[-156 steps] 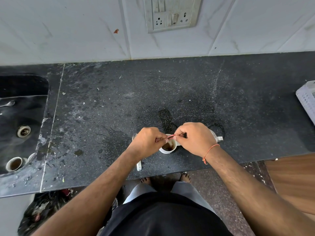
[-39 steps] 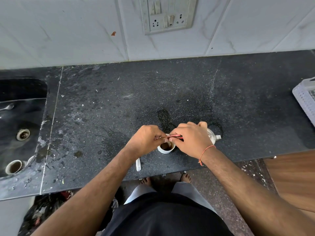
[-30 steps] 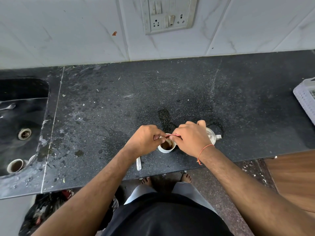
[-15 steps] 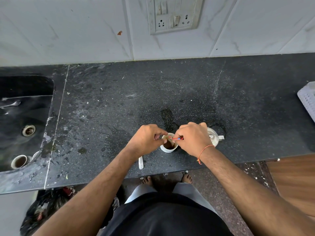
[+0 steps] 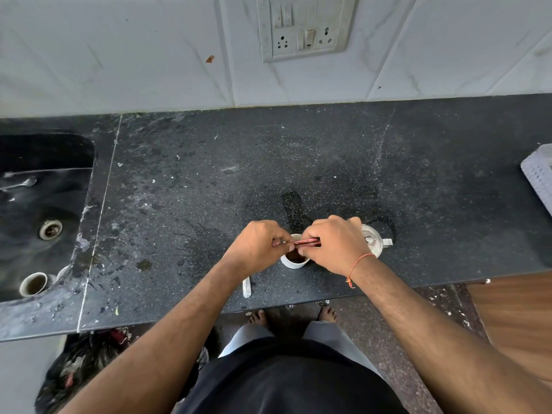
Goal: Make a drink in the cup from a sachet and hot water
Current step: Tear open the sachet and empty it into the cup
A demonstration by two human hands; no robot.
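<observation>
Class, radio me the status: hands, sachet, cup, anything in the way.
Left hand and right hand pinch red sachet over white cup. Brown contents inside. Nothing obstructing.

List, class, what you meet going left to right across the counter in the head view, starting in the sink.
Spoon in the sink → paper cup → drain → left hand → sachet → right hand → kettle → white basket.
</observation>
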